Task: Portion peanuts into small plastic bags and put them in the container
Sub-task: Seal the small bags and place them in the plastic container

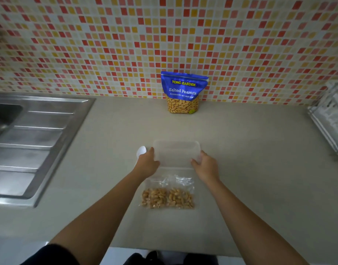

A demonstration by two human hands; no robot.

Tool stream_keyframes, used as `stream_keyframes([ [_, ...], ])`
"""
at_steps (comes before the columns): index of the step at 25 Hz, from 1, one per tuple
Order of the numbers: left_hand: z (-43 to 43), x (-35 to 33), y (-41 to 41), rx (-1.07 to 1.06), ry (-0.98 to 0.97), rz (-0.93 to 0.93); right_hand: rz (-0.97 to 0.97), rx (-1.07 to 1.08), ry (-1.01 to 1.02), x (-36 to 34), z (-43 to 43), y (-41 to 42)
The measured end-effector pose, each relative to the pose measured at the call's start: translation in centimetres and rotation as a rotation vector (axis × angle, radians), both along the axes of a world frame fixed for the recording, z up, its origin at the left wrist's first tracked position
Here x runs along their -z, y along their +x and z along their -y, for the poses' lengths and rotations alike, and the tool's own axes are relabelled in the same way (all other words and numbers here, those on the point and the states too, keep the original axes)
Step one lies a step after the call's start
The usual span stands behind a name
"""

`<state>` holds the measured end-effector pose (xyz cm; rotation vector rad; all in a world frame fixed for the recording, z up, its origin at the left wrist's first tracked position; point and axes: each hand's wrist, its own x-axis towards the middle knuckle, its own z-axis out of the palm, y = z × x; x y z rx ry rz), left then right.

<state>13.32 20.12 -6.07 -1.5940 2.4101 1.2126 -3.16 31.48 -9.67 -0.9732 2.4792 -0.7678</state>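
A clear plastic container (176, 153) sits on the beige counter (250, 159) in front of me. My left hand (148, 162) grips its left side and my right hand (205, 166) grips its right side. Just nearer to me lie two small clear bags of peanuts (168, 197), side by side and flat on the counter. A blue pouch of salted peanuts (183, 92) stands upright against the tiled wall, beyond the container. A white spoon (141, 151) lies just left of my left hand, partly hidden by it.
A steel sink with a ribbed drainboard (28, 146) takes up the left of the counter. A white wire rack (330, 119) stands at the right edge. The counter's front edge (164, 249) runs just below the bags.
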Motion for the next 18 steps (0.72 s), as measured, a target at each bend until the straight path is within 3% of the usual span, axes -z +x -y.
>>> stream_keyframes([
  [6,-0.1,0.2,0.2,-0.196,0.220,-0.209,0.021,0.052,-0.058,0.4,0.0,0.4],
  [10,0.1,-0.1,0.3,-0.277,0.259,-0.246,-0.035,0.068,-0.110,-0.2,-0.4,0.8],
  [14,0.3,-1.6,-0.4,-0.287,0.121,-0.248,-0.036,0.114,-0.405,-2.7,-0.3,1.1],
  [18,0.2,-5.0,-2.1,-0.262,-0.070,-0.215,0.089,0.202,-0.515,-5.6,0.0,-0.1],
])
